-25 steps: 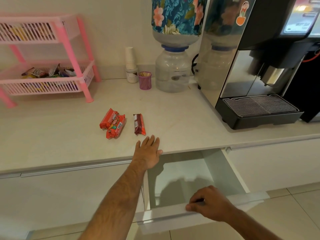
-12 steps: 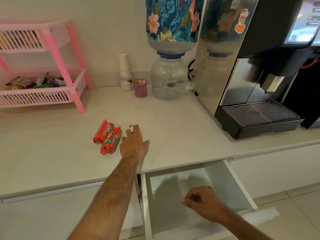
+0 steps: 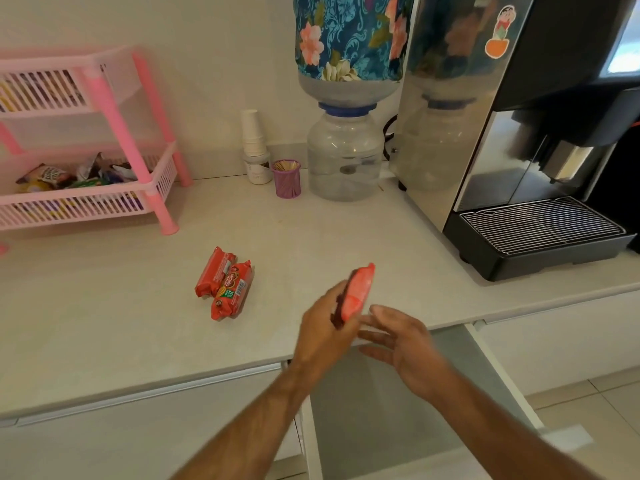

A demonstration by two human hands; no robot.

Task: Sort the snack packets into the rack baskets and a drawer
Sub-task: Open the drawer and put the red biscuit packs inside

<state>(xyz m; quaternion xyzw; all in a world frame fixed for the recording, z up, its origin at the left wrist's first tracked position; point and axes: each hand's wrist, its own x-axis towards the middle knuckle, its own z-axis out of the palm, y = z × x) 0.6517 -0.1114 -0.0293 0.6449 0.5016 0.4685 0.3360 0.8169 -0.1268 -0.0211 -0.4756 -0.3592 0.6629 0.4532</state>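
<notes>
Nearest, one drawer [image 3: 391, 420] stands pulled out below the bench's front edge. Above it, the left hand [image 3: 325, 327] pinches one red snack packet [image 3: 358, 294], its long axis tilted up and away toward the back. The right hand [image 3: 401, 337] hovers just beside it, fingers spread and holding nothing. Farther left on the pale bench [image 3: 104, 306] lie two red packets [image 3: 225, 284], touching, lengthwise front to back. At the back left stands one pink rack [image 3: 145, 140] with two baskets.

drawer [image 3: 381, 427] open, unobstructed | two packets [image 3: 225, 284] on counter [image 3: 104, 323] left
</notes>
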